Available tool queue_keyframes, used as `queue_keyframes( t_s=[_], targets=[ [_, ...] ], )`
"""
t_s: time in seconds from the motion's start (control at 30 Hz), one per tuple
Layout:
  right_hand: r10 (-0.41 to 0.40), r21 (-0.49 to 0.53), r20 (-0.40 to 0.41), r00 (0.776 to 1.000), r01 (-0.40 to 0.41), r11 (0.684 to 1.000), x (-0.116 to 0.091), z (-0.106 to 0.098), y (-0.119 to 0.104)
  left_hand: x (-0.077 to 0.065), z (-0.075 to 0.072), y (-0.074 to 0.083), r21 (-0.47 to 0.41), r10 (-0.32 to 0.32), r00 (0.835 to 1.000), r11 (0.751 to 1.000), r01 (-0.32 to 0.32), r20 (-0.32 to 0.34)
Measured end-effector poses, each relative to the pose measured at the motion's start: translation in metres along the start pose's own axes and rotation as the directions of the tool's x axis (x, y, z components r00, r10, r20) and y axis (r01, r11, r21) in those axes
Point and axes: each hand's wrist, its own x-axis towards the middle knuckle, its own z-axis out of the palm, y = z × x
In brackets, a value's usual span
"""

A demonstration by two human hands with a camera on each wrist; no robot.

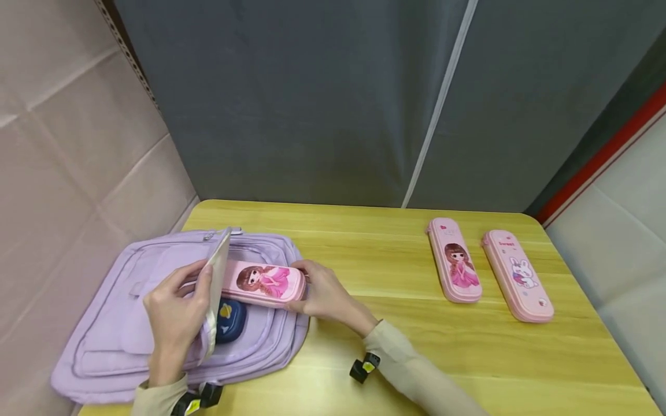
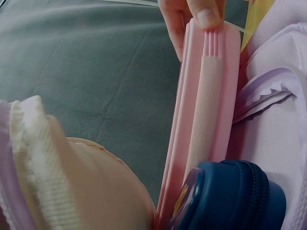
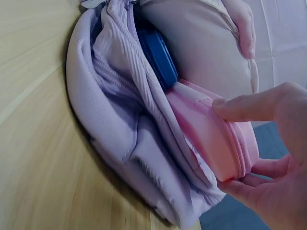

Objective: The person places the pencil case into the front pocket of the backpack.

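A lavender backpack (image 1: 111,323) lies on the table's left side. My left hand (image 1: 176,309) pinches the edge of its front pocket flap (image 1: 218,274) and holds the flap up, its pale lining showing in the left wrist view. With thumb and fingers my right hand (image 1: 329,296) grips one end of a pink pencil case (image 1: 266,283) printed with a long-haired doll. The other end of that pencil case is behind the flap, inside the pocket opening. Beside it in the opening sits a dark blue zipped case (image 2: 230,196) with a yellow planet picture, partly hidden by the flap.
On the right of the yellow wooden table (image 1: 385,358) lie a second doll-printed pink pencil case (image 1: 455,263) and a pink pencil case with a rabbit (image 1: 517,277). A grey curtain (image 1: 302,104) hangs behind. Pale walls stand at both sides.
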Motion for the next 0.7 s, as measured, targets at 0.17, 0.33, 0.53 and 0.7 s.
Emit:
queue_keyframes(
  t_s=[0.17, 0.33, 0.53, 0.7],
  targets=[
    [-0.017, -0.062, -0.032, 0.999, 0.015, 0.998, 0.011, 0.007, -0.007, 0.000, -0.003, -0.002, 0.003, 0.001, 1.000, 1.000, -0.001, -0.012],
    [-0.016, -0.091, -0.054, 0.998, 0.011, 0.996, 0.021, 0.012, -0.011, 0.000, -0.003, -0.002, 0.003, -0.007, 1.000, 1.000, 0.007, -0.014],
    [0.019, -0.067, -0.077, 0.997, -0.024, 0.997, 0.031, 0.023, -0.015, 0.000, -0.003, -0.002, 0.006, -0.001, 1.000, 1.000, 0.001, -0.020],
    [0.095, 0.004, -0.112, 0.989, -0.095, 0.995, 0.036, 0.033, -0.022, 0.000, -0.002, -0.002, 0.008, 0.002, 1.000, 1.000, -0.002, -0.022]
  ],
)
